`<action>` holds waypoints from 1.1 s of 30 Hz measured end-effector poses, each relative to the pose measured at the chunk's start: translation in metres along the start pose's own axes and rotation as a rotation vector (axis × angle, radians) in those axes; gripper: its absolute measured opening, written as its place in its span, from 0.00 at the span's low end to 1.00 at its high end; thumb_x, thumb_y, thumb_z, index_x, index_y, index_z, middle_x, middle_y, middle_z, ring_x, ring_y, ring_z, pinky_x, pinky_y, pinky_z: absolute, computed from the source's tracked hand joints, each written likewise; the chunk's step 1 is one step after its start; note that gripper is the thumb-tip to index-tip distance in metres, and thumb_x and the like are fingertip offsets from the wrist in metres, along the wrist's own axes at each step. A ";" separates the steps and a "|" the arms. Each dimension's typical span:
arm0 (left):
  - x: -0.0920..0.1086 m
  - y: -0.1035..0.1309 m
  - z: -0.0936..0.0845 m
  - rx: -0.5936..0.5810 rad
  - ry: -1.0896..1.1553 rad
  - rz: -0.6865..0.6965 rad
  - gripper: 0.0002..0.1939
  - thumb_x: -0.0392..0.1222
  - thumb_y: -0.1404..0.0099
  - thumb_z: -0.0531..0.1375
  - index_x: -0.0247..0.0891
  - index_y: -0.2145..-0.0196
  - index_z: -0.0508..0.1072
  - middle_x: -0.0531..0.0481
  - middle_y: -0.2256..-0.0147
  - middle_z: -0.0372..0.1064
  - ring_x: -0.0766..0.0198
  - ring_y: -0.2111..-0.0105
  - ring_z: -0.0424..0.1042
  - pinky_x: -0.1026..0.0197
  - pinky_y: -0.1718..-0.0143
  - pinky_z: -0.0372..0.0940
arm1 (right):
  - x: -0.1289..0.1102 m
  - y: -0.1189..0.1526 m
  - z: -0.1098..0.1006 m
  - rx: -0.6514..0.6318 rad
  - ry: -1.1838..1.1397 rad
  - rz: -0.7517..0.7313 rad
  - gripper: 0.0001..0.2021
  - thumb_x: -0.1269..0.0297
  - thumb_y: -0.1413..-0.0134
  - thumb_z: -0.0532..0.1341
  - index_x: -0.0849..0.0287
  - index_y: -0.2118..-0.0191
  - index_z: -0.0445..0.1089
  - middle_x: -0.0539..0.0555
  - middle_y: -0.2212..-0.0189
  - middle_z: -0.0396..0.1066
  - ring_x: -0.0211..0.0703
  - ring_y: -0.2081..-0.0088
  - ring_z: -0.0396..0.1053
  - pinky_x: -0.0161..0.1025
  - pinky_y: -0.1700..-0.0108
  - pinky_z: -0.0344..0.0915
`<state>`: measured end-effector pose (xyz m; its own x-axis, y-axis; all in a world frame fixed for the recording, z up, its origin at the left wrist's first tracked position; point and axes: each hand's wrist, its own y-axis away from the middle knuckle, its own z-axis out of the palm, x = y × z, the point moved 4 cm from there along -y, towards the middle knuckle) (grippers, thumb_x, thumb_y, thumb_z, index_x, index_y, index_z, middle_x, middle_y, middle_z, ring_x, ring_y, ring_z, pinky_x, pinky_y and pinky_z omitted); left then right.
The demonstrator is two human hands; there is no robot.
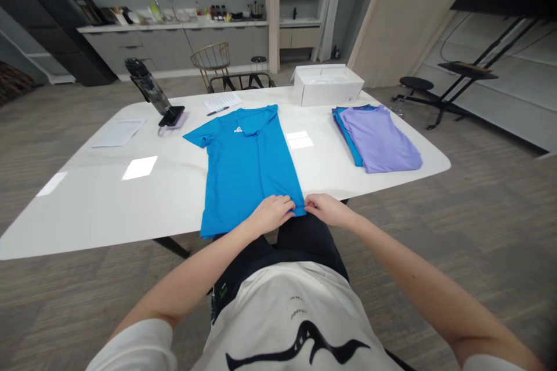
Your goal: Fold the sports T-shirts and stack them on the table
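Note:
A blue T-shirt (235, 174) with a small white chest logo lies on the white table, its collar pointing away from me. Its right side is folded inward over the front, while the left sleeve sticks out flat. The hem hangs a little over the near table edge. My left hand (272, 213) is closed on the hem near the lower right corner, fingertips pinching the cloth. At that corner's outer edge, my right hand (326, 208) pinches the fabric between thumb and fingers.
Folded clothes, a lilac one (378, 139) on top, lie on the table's right. Behind stands an open white box (328, 86). A dark bottle (148, 87), a black stand (172, 116), a pen (217, 111) and paper sheets (118, 133) occupy the far left part of the table (174, 197).

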<state>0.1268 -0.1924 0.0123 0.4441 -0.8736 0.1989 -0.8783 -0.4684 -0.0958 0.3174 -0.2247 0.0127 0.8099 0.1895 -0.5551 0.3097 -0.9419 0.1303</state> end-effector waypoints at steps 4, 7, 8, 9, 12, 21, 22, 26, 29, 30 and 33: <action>0.007 0.000 0.002 -0.012 0.041 -0.056 0.10 0.45 0.25 0.53 0.41 0.58 0.72 0.49 0.60 0.73 0.59 0.62 0.73 0.58 0.60 0.64 | -0.004 0.001 -0.008 -0.043 0.044 -0.010 0.05 0.65 0.38 0.61 0.58 0.65 0.73 0.50 0.73 0.73 0.40 0.71 0.68 0.35 0.67 0.56; 0.011 -0.001 -0.001 -0.021 0.136 -0.020 0.10 0.46 0.25 0.53 0.42 0.59 0.72 0.50 0.60 0.74 0.60 0.61 0.73 0.59 0.60 0.64 | -0.006 -0.002 -0.016 -0.087 0.007 -0.002 0.07 0.61 0.40 0.63 0.58 0.66 0.73 0.49 0.74 0.73 0.39 0.72 0.67 0.34 0.68 0.55; 0.010 -0.002 -0.003 -0.023 0.163 -0.007 0.11 0.47 0.24 0.53 0.42 0.59 0.72 0.50 0.60 0.74 0.60 0.61 0.74 0.60 0.59 0.64 | -0.006 -0.004 -0.017 -0.098 0.004 0.001 0.09 0.59 0.40 0.63 0.58 0.68 0.73 0.49 0.75 0.73 0.39 0.73 0.67 0.34 0.68 0.55; 0.009 -0.003 -0.005 -0.022 0.180 -0.002 0.12 0.48 0.24 0.53 0.42 0.60 0.73 0.50 0.60 0.74 0.61 0.61 0.74 0.60 0.60 0.64 | -0.006 -0.005 -0.018 -0.108 0.018 0.007 0.11 0.57 0.39 0.63 0.58 0.69 0.73 0.49 0.76 0.72 0.39 0.73 0.66 0.35 0.68 0.55; -0.006 -0.007 -0.011 0.003 0.152 -0.051 0.15 0.50 0.23 0.51 0.42 0.59 0.73 0.50 0.61 0.74 0.60 0.60 0.73 0.59 0.59 0.64 | -0.004 -0.013 -0.019 -0.116 0.124 0.042 0.17 0.53 0.38 0.62 0.58 0.75 0.72 0.50 0.78 0.71 0.40 0.73 0.66 0.36 0.69 0.53; -0.031 0.000 -0.008 0.139 0.005 -0.119 0.18 0.50 0.24 0.51 0.42 0.43 0.69 0.43 0.42 0.67 0.52 0.43 0.65 0.48 0.43 0.58 | -0.004 -0.046 -0.020 -0.323 0.268 0.118 0.18 0.46 0.57 0.73 0.56 0.76 0.75 0.52 0.76 0.74 0.45 0.72 0.70 0.37 0.72 0.54; -0.034 0.001 -0.009 0.136 0.021 -0.117 0.18 0.50 0.24 0.51 0.42 0.43 0.69 0.43 0.43 0.68 0.53 0.44 0.66 0.49 0.43 0.59 | -0.005 -0.055 -0.023 -0.339 0.214 0.097 0.18 0.45 0.55 0.72 0.56 0.75 0.75 0.52 0.77 0.74 0.44 0.73 0.70 0.37 0.72 0.55; -0.073 -0.010 -0.023 0.166 0.050 -0.214 0.15 0.46 0.23 0.50 0.43 0.45 0.70 0.46 0.46 0.70 0.57 0.48 0.69 0.52 0.48 0.62 | -0.002 -0.117 -0.042 -0.186 0.050 -0.039 0.17 0.48 0.41 0.63 0.56 0.70 0.76 0.51 0.74 0.74 0.43 0.70 0.70 0.36 0.68 0.58; -0.128 -0.029 -0.033 0.210 0.027 -0.327 0.15 0.42 0.25 0.52 0.43 0.44 0.70 0.46 0.44 0.69 0.56 0.45 0.68 0.52 0.45 0.63 | 0.009 -0.181 -0.049 0.007 0.036 -0.062 0.12 0.55 0.37 0.60 0.56 0.64 0.76 0.51 0.71 0.74 0.42 0.68 0.70 0.36 0.65 0.59; -0.147 -0.036 -0.036 0.219 0.017 -0.360 0.16 0.42 0.26 0.52 0.43 0.43 0.70 0.45 0.43 0.68 0.56 0.44 0.68 0.52 0.44 0.63 | 0.013 -0.202 -0.050 0.067 0.050 -0.066 0.10 0.57 0.37 0.60 0.56 0.62 0.75 0.51 0.70 0.74 0.42 0.67 0.70 0.36 0.64 0.60; -0.202 -0.060 -0.039 0.242 -0.015 -0.440 0.20 0.41 0.27 0.53 0.41 0.39 0.68 0.43 0.37 0.64 0.54 0.38 0.63 0.51 0.39 0.60 | 0.021 -0.259 -0.052 0.224 0.125 -0.096 0.07 0.61 0.36 0.60 0.56 0.58 0.74 0.54 0.62 0.74 0.43 0.61 0.71 0.36 0.58 0.63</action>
<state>0.0825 0.0171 0.0158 0.7676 -0.5871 0.2571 -0.5416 -0.8087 -0.2295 0.2802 0.0377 0.0103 0.8419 0.3003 -0.4484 0.2813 -0.9533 -0.1102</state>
